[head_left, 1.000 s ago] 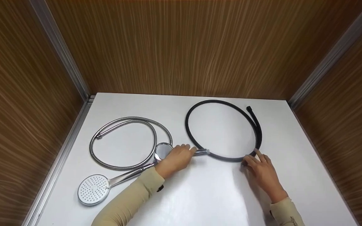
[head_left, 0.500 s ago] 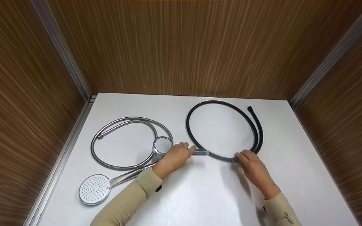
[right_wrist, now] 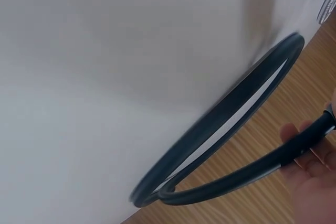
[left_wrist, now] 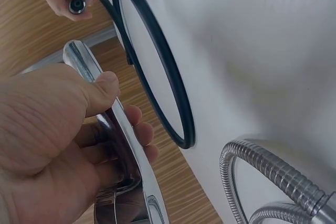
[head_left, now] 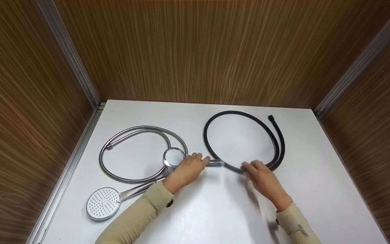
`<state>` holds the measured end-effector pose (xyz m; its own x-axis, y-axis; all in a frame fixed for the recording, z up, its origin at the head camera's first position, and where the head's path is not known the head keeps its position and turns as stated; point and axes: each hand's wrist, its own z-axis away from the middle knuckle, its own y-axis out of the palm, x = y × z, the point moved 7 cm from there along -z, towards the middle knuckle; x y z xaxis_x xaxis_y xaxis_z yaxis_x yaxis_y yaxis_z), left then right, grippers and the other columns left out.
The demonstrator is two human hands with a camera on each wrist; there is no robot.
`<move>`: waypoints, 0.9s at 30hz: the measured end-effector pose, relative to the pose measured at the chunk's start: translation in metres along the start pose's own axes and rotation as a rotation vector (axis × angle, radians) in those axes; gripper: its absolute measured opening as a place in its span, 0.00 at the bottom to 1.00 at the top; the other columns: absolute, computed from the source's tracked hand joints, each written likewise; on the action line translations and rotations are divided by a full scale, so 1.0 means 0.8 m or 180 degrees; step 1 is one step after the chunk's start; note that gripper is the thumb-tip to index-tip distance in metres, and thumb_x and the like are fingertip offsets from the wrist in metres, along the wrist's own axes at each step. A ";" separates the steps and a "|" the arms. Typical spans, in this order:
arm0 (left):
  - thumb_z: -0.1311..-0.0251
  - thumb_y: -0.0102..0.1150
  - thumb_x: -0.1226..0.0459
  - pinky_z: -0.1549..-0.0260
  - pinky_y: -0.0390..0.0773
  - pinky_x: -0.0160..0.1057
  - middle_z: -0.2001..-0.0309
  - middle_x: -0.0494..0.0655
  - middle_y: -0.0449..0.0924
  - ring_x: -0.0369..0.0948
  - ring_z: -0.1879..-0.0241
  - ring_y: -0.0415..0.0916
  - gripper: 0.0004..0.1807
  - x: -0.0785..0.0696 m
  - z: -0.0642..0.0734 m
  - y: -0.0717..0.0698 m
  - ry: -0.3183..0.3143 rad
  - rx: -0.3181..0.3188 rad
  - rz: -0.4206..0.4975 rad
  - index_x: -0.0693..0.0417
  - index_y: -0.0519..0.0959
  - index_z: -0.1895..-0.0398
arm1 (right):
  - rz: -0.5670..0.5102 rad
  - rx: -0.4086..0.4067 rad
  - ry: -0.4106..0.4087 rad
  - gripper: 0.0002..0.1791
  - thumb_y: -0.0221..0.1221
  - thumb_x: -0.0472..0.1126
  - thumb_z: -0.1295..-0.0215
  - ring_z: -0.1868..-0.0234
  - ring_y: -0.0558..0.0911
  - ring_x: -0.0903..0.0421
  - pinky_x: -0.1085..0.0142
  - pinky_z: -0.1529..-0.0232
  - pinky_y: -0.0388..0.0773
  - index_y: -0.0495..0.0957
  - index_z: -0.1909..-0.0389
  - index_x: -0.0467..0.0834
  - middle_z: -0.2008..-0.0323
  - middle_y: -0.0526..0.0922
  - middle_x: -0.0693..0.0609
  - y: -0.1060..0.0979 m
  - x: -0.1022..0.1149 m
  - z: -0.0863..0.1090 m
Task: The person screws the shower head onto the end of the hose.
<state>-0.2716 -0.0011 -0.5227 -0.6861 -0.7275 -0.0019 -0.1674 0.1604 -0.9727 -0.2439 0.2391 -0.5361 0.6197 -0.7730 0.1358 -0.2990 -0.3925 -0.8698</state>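
Note:
My left hand (head_left: 190, 168) grips a chrome shower head (head_left: 173, 157) by its handle (left_wrist: 128, 140), fingers wrapped underneath and thumb on top. The bare end of the handle points right, towards my right hand (head_left: 264, 179). A black shower hose (head_left: 210, 145) lies looped on the table, and my right hand holds it close to one end, raised off the surface. In the left wrist view that end shows a round metal-rimmed fitting (left_wrist: 77, 5) facing the handle, with a gap between them. The hose's other end (head_left: 271, 118) lies at the back right.
A second shower head (head_left: 103, 203), white-faced with a chrome handle, lies at the front left. Behind it a silver metal hose (head_left: 120, 179) is coiled on the white table (head_left: 195, 217). Wood-patterned panels (head_left: 195, 51) enclose the back and sides.
My right hand has moved left with the hose end, closer to the shower head handle, and the black loop has shifted slightly. My left hand stays nearly still; its shower head has tilted a little.

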 end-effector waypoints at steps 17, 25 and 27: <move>0.31 0.64 0.66 0.61 0.83 0.42 0.63 0.51 0.82 0.46 0.62 0.80 0.14 0.010 0.011 -0.010 -0.0061 -0.0070 -0.0064 0.55 0.78 0.45 | -0.0078 0.0052 0.0022 0.21 0.70 0.44 0.32 0.70 0.74 0.54 0.60 0.64 0.73 0.84 0.39 0.47 0.68 0.82 0.54 0.012 0.024 -0.032; 0.31 0.65 0.65 0.62 0.83 0.42 0.62 0.51 0.82 0.46 0.63 0.80 0.15 0.010 0.014 -0.008 -0.0076 -0.0035 -0.0112 0.54 0.79 0.44 | -0.0131 -0.0037 -0.0021 0.22 0.71 0.43 0.34 0.72 0.68 0.57 0.62 0.67 0.69 0.84 0.39 0.50 0.73 0.75 0.55 0.019 0.035 -0.041; 0.32 0.65 0.65 0.62 0.83 0.42 0.62 0.51 0.83 0.46 0.63 0.81 0.15 0.009 0.015 -0.009 -0.0071 -0.0045 -0.0146 0.54 0.79 0.44 | -0.0167 -0.0004 0.0002 0.21 0.71 0.44 0.33 0.72 0.67 0.58 0.62 0.67 0.69 0.85 0.40 0.50 0.73 0.74 0.55 0.022 0.037 -0.043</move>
<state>-0.2667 -0.0156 -0.5188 -0.6616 -0.7489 0.0373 -0.2085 0.1360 -0.9685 -0.2556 0.1924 -0.5312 0.6340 -0.7517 0.1816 -0.2671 -0.4333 -0.8608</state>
